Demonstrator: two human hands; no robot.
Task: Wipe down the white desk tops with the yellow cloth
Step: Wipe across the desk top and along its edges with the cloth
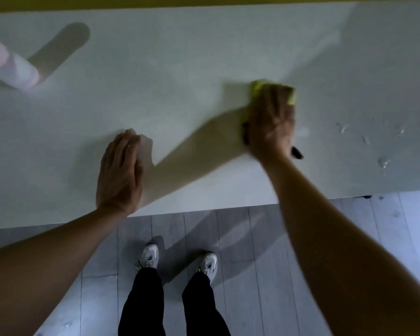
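The white desk top (180, 69) fills the upper half of the head view. My right hand (270, 120) lies on the yellow cloth (292, 97) and presses it flat against the desk; only the cloth's far corners show past the fingers, and the hand is blurred. My left hand (120, 170) rests palm down on the desk near its front edge, fingers straight, holding nothing. Several water drops (383, 162) sit on the desk to the right of the cloth.
A pale pink and white bottle (9, 65) stands at the far left of the desk. A dark object (297, 152) shows beside my right wrist. A yellow-green wall runs behind the desk. My feet (177, 260) stand on grey floorboards below the front edge.
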